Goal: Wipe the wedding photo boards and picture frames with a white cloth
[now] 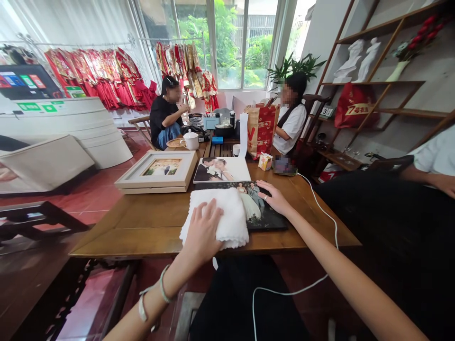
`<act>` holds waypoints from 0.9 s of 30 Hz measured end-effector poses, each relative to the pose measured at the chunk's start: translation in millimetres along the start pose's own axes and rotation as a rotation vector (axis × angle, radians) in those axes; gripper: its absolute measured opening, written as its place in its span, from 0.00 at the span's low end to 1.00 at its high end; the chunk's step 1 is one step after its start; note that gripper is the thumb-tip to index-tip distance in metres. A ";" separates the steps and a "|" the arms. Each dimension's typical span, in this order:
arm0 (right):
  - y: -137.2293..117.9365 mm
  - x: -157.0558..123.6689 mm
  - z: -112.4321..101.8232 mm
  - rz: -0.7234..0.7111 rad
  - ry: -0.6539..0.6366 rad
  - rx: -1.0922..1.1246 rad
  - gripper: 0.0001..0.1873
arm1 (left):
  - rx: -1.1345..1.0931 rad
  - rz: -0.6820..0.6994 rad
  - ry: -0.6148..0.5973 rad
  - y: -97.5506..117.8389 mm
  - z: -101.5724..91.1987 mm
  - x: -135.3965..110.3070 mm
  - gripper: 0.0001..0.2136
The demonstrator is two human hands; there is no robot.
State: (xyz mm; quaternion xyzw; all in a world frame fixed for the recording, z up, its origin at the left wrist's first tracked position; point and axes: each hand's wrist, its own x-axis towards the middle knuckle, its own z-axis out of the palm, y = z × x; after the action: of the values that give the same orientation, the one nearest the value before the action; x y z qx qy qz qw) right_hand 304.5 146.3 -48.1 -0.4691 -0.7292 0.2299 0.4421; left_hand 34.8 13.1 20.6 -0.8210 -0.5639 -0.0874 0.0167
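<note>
My left hand [206, 227] presses on a folded white towel [232, 215], its fingers bent over the cloth. The towel covers the left part of a dark wedding photo panel [265, 218] showing a couple. My right hand [275, 198], with a ring on it, lies at the panel's upper right with fingers stretched out and nothing in them. Just behind is a lighter wedding photo panel [227, 170], lying flat. To the left, white-matted picture frames [159, 173] are stacked, the top one holding a small photo.
The wooden table [142, 232] also bears a paper bag [263, 128], a small carton [265, 161], and a white lidded cup [191, 139]. A white cable [327, 213] runs over its right edge. Two people sit at the far end; another person's arm [430, 175] shows at right.
</note>
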 end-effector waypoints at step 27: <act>-1.1 0.7 -1.8 -0.007 -0.016 -0.033 0.22 | -0.042 0.134 -0.156 30.4 -2.7 27.2 0.35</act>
State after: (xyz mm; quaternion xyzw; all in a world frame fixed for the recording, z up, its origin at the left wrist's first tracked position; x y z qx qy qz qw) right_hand 305.5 146.2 -46.1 -0.4720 -0.7379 0.2200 0.4292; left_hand 72.2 26.8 29.8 -0.8615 -0.5052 -0.0337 -0.0387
